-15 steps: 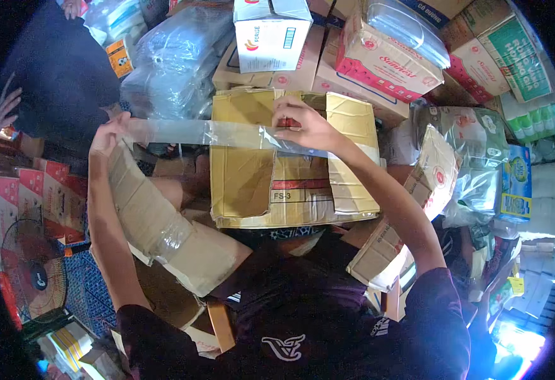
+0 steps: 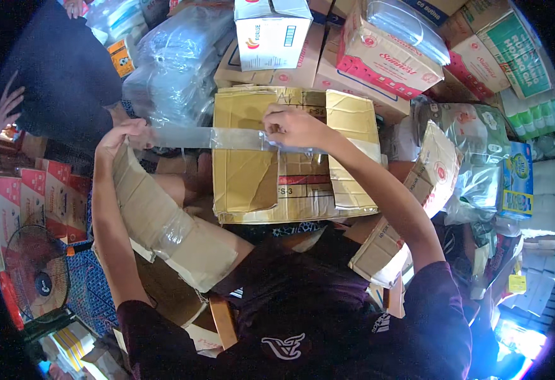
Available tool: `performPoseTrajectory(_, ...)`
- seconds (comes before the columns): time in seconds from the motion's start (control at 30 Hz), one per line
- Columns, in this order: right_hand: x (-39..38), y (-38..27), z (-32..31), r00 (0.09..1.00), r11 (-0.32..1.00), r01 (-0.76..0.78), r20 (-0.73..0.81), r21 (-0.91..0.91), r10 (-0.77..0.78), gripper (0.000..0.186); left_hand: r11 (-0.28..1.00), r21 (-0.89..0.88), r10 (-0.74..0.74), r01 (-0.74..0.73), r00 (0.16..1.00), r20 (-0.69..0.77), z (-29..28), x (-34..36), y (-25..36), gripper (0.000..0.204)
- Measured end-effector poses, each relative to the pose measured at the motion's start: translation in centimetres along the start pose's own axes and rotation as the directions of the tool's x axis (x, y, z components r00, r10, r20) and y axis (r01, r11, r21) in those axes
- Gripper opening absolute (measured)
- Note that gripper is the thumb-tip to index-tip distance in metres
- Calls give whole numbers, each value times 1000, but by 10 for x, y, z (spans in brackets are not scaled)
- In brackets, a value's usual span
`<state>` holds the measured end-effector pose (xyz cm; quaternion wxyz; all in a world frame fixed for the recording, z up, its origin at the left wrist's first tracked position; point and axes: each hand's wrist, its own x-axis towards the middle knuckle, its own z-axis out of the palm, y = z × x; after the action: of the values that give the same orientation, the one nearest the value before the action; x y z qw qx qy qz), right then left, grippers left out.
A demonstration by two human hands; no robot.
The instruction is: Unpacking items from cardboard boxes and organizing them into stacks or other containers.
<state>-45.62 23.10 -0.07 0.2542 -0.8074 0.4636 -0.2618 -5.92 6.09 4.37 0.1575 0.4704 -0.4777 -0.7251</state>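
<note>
Tape [image 2: 227,138] spans our well-parted hands, pinched in left hand [image 2: 127,133] and right hand [image 2: 293,128]; the carton [image 2: 246,183] lies beneath our right. We do best holding the strip taut, level and untwisted.

From where I operate, I see a brown carton [image 2: 258,77] carrying a white box [image 2: 272,45], and a pink-and-brown carton [image 2: 388,68] bearing folded clear plastic [image 2: 410,31]. What supports the open yellowish carton [image 2: 244,180] is hidden from me.

Clear tape strip [image 2: 230,138], stretched sideways, partly over tan cardboard box [image 2: 299,170]; box creased, side flaps [image 2: 244,180] apart.
</note>
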Motion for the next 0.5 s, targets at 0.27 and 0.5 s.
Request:
performPoseTrajectory(0.27,4,15,3,989,995,-84,122,44,78,15,983,4,181,-185,956,-229,-29,10,-16,25)
performPoseTrajectory(0.5,1,-4,8,997,980,-73,22,-184,78,30,986,77,130,-150,968,216,-43,19,-10,22)
